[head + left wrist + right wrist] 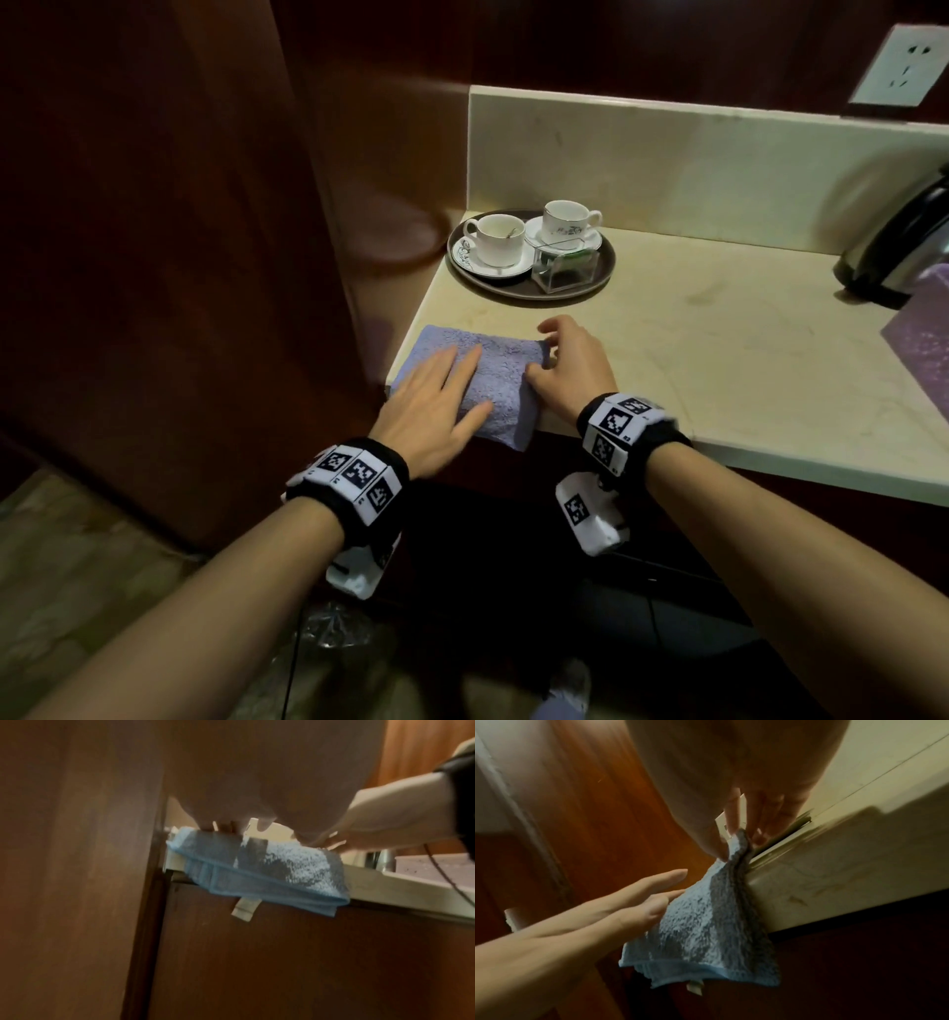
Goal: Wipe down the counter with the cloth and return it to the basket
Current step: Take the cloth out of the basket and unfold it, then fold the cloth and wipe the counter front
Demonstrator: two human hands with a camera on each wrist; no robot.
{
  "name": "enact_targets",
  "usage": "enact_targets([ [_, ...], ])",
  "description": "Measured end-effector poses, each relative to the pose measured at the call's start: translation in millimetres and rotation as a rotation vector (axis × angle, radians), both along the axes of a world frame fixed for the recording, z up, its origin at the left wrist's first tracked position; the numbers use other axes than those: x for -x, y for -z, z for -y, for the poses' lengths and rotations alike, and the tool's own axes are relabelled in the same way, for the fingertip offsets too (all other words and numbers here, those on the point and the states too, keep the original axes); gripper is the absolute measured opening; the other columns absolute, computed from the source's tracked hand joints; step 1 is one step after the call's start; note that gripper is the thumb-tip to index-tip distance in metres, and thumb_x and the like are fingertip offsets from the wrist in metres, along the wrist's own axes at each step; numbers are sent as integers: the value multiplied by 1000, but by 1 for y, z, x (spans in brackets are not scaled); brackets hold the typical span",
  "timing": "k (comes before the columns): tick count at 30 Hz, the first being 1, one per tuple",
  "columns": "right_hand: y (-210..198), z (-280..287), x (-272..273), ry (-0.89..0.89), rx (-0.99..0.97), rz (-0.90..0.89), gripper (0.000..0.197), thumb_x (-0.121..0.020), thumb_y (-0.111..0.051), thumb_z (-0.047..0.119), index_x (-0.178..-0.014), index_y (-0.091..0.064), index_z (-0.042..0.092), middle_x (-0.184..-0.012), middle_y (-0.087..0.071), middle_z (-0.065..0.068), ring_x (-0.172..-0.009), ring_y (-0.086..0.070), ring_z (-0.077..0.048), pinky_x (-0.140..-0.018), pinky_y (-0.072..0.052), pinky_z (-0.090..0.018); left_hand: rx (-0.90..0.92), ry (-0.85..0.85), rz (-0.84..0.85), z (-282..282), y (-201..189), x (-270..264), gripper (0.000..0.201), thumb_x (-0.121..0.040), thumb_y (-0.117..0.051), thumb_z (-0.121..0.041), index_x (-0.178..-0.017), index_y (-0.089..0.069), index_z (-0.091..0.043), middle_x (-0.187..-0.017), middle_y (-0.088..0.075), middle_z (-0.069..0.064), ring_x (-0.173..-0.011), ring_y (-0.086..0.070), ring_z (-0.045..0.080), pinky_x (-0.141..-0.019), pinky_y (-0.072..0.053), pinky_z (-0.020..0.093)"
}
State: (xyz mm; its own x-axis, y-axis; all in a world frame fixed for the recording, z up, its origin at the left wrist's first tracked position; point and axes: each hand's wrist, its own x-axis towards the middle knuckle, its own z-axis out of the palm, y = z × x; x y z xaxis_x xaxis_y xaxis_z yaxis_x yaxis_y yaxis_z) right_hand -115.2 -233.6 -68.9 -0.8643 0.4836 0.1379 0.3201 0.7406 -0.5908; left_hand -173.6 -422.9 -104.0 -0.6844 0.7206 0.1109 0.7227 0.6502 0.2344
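A folded blue cloth (500, 380) lies on the cream counter (719, 334) at its near left corner, with its near end hanging over the front edge. My left hand (436, 395) lies flat on the cloth (270, 866) with straight fingers. My right hand (570, 365) pinches the cloth's right edge (736, 845) between thumb and fingers. A white label hangs from the cloth's hem. No basket shows in any view.
A round dark tray (601, 280) behind the cloth holds two white cups on saucers and a clear box. A steel kettle (898, 246) stands at the far right beside a purple mat (924, 339). A dark wooden panel (154, 257) bounds the counter's left side.
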Motion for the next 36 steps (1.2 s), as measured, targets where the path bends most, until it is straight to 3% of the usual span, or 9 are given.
enact_targets([
  [3, -4, 6, -6, -100, -169, -77, 47, -83, -61, 23, -129, -54, 14, -126, -59, -7, -121, -48, -28, -101, -40, -40, 73, -33, -42, -3, 0, -2, 74, -97, -24, -63, -157, -8, -24, -164, -6, 5, -151, -5, 18, -122, -7, 34],
  [5, -9, 12, -10, -290, -166, -82, 41, -87, -60, 20, -127, -57, 11, -125, -61, -8, -119, -53, -27, -101, -42, -36, 86, -41, -47, -3, -1, -2, 74, -97, -23, -62, -157, -7, -23, -164, -4, 5, -151, -3, 18, -122, -6, 34],
  [7, -8, 22, -13, -476, -140, 35, 34, -88, -56, 14, -121, -60, 6, -119, -65, -11, -110, -59, -28, -95, -46, -38, 89, -51, -28, -2, -3, 0, 72, -98, -24, -60, -157, -7, -23, -164, -4, 5, -151, -3, 17, -121, -5, 33],
  [10, 0, 34, -14, -609, -253, 163, 23, -88, -54, 10, -110, -57, 3, -113, -58, -13, -109, -52, -32, -92, -43, -43, 89, -67, 10, 1, -7, 3, 70, -99, -29, -54, -157, -9, -20, -164, -4, 6, -151, -2, 17, -122, -6, 33],
  [13, 3, 34, -10, -649, -350, 198, 40, -93, -50, 10, -132, -50, 1, -135, -49, -18, -127, -41, -34, -106, -30, -39, 35, -89, 18, 2, -9, -2, 68, -99, -37, -44, -156, -15, -12, -164, -9, 8, -151, -5, 17, -123, -10, 34],
  [16, 0, 33, -5, -667, -427, 250, 56, -99, -42, 16, -152, -26, 3, -154, -31, -18, -142, -25, -36, -116, -9, -31, -24, -102, 72, -4, -10, -6, 64, -101, -34, -41, -156, -18, -12, -163, -14, 7, -151, -8, 17, -122, -11, 35],
  [20, -4, 32, 7, -635, -467, 312, 58, -104, -31, 20, -156, -8, 7, -162, -12, -13, -150, -7, -27, -114, 12, -22, 18, -133, 117, -16, -11, 10, 63, -102, -26, -43, -156, -14, -14, -164, -9, 6, -151, -4, 17, -123, -6, 36],
  [29, 0, 22, 31, -655, -502, 416, 59, -104, -23, 23, -156, -1, 5, -164, -1, -13, -151, 2, -20, -119, 11, -30, 93, -188, 92, -30, -9, 25, 62, -102, -19, -42, -157, -5, -17, -164, 0, 3, -151, 3, 16, -123, 1, 34],
  [36, -16, 21, 37, -630, -473, 509, 58, -105, -20, 26, -156, 5, 9, -164, 5, -10, -151, 6, -19, -118, 10, -28, 213, -160, 158, -38, -14, 44, 63, -102, -16, -39, -156, 2, -13, -164, 7, 6, -151, 9, 18, -123, 1, 38],
])
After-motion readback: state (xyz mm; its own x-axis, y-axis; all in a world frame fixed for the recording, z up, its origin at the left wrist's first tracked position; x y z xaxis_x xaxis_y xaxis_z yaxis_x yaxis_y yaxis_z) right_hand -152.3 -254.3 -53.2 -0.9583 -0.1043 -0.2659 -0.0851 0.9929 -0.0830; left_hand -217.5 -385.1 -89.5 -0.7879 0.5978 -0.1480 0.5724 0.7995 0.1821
